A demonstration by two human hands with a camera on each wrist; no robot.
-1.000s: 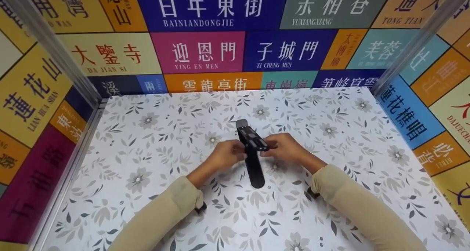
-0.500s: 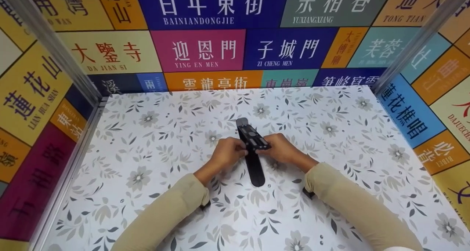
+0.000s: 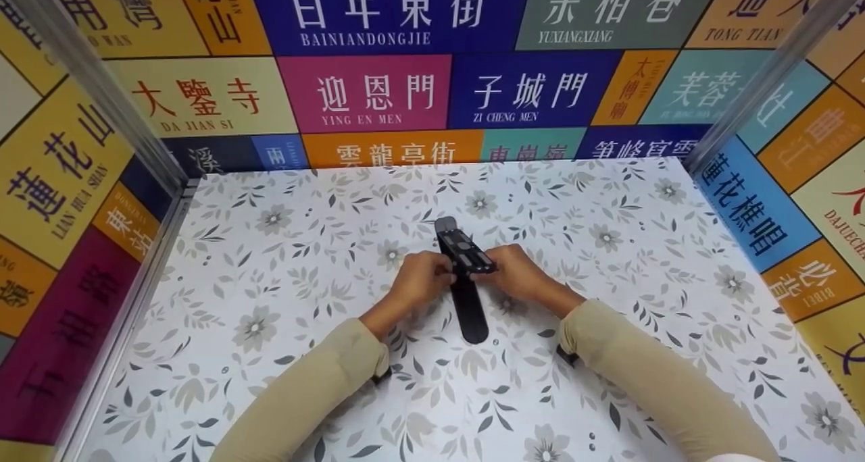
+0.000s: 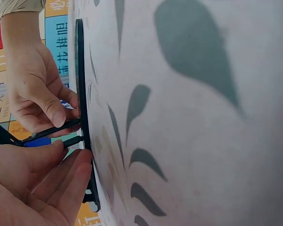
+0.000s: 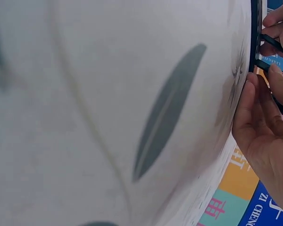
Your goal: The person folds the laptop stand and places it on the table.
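Note:
A black folding stand point(image 3: 470, 313) rests on the patterned tabletop, its long rounded base flat and a slotted plate point(image 3: 467, 251) raised above it on thin arms. My left hand point(image 3: 422, 277) is at the stand's left side, thumb and fingers pinching one thin arm point(image 4: 73, 141) close to the base. From the right, my right hand point(image 3: 519, 273) holds the other side, its fingertips partly hidden under the plate in the head view. The left wrist view shows the right thumb point(image 4: 54, 113) against a second thin arm.
White cloth point(image 3: 304, 225) printed with grey flowers and leaves covers the table. Panels with coloured Chinese lettering point(image 3: 365, 97) stand along the back and both sides, joined by clear corner strips point(image 3: 763, 77). Each wrist carries a dark strap point(image 3: 566, 355) at the cuff.
Both hands have moved slightly inward against the stand, the right fingers going further under the plate. The stand has hardly shifted, and the last half second is nearly still.

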